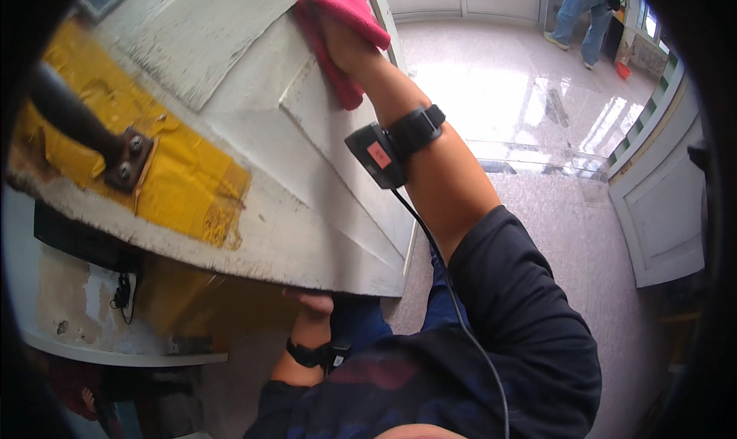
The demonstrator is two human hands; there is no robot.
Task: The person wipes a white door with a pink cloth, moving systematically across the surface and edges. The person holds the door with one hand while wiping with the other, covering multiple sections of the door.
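A white paneled door (224, 145) with worn paint fills the left and middle of the view. My right hand (344, 44) is at the top, pressed to the door's face under a red cloth (345, 7) that covers most of the fingers. My left hand (314, 302) is at the door's near edge, low in the picture; its fingers are partly hidden behind the door. A dark metal pull handle (80, 116) is screwed on over yellow tape (184, 186) on the door. Each of my forearms wears a black strap with a small box.
A person (587, 13) in jeans stands at the far top right, near a small red container (623, 70). Another white door (662, 191) stands at the right. Below the near door are a wall ledge (132, 355), a cable and part of another person (86, 398).
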